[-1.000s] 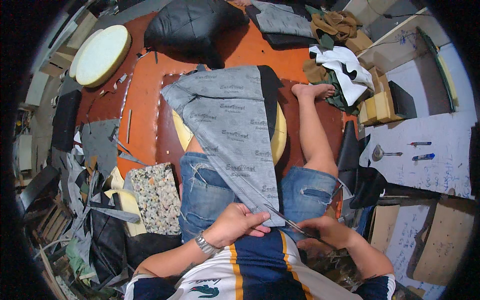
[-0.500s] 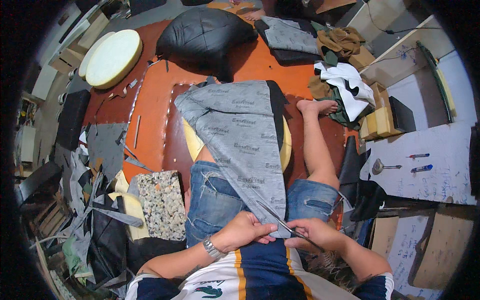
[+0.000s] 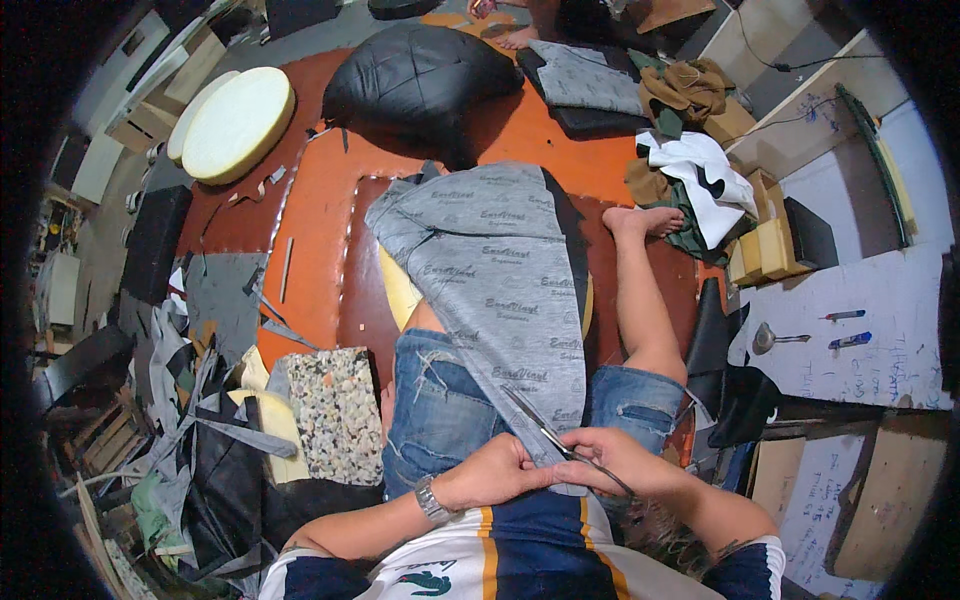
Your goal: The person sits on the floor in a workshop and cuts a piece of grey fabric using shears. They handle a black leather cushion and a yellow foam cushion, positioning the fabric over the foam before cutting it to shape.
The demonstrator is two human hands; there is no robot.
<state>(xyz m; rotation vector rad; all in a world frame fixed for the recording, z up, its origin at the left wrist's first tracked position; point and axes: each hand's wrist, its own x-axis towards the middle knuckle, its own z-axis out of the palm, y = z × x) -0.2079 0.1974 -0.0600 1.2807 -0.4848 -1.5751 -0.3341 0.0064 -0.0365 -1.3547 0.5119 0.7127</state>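
Note:
A long piece of grey-backed vinyl [image 3: 490, 290] with dark print lies over my lap and narrows toward my waist. My left hand [image 3: 492, 472] pinches its near end between thumb and fingers. Scissors [image 3: 546, 434] sit in my right hand [image 3: 612, 460], their blades pointing away from me across the vinyl near its narrow end. Whether the blades have the vinyl between them is hard to make out. Both hands are close together, almost touching. Beneath the vinyl, a pale yellow foam piece [image 3: 398, 288] shows at its left side.
A puffy black cover [image 3: 420, 90] lies ahead on the orange and brown mat [image 3: 320, 200]. Round cream foam discs [image 3: 238, 125] stand far left. Speckled foam [image 3: 328, 415] and scraps [image 3: 210, 470] are at my left. To the right, a white board [image 3: 860, 300] carries pens. Another person's foot [image 3: 520, 38] shows at the top.
My right hand and the scissors have come closer to my left hand. The vinyl's right side now spreads over more of the black strip. The whole view has shifted slightly.

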